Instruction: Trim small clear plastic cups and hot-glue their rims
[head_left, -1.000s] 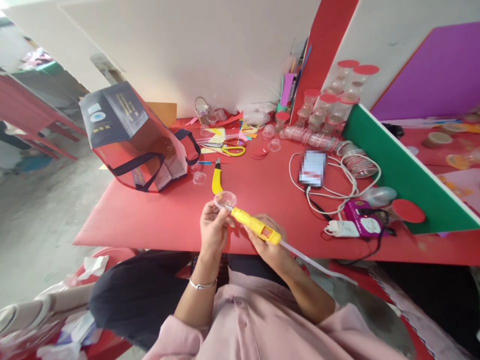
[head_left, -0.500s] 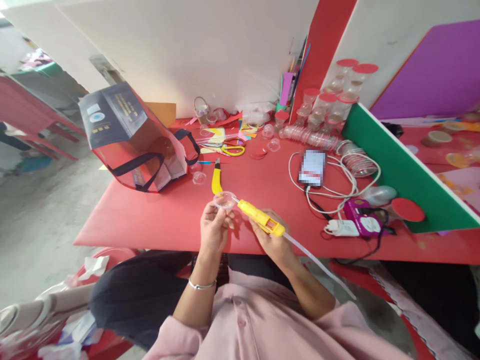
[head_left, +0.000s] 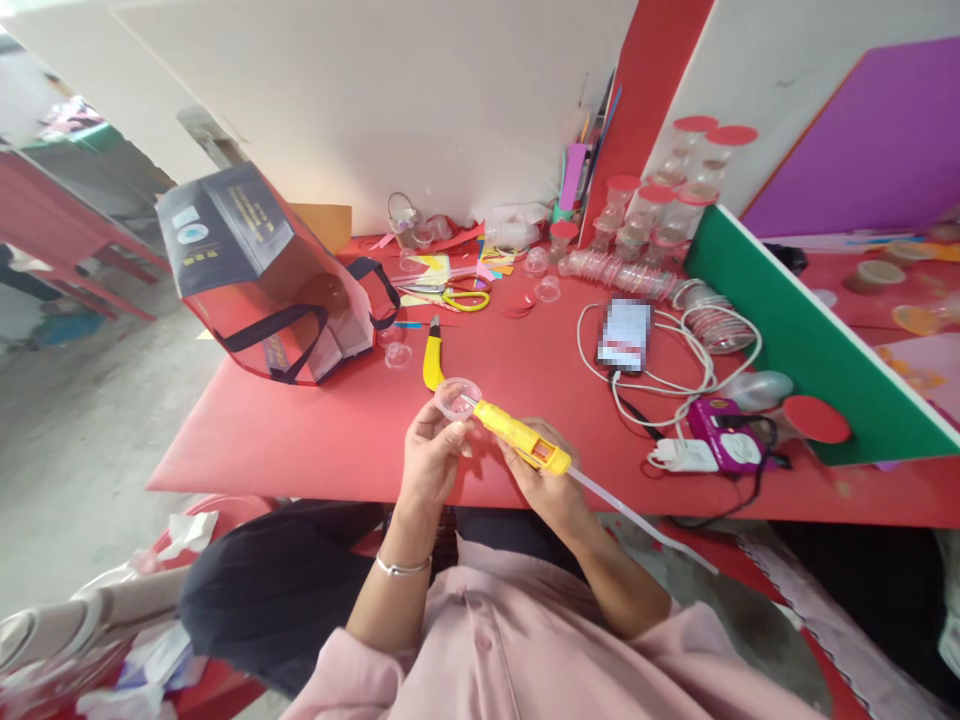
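Note:
My left hand (head_left: 436, 446) pinches a small clear plastic cup (head_left: 448, 404), its round mouth facing up. In my right hand (head_left: 546, 484) is a yellow glue gun (head_left: 517, 437), with a long whitish glue stick (head_left: 637, 528) trailing from its back end. The gun's metal nozzle (head_left: 469, 399) points left and overlaps the cup's rim; whether it touches the plastic I cannot tell. Some fingers of my right hand are hidden beneath the gun. Just beyond the cup lies a yellow-handled cutter knife (head_left: 433, 360) on the red table (head_left: 300, 440).
A red and dark bag (head_left: 300, 290) stands at the left. Behind are scissors (head_left: 466, 299), paper scraps and clear cups. To the right lie a phone (head_left: 625, 335), coiled white cable, a power strip (head_left: 686, 456), red-lidded jars (head_left: 816, 419) and a green board (head_left: 810, 350).
My left hand has shifted the cup slightly right and turned it, so the nozzle now reaches over its rim. My right hand and the glue gun have barely moved.

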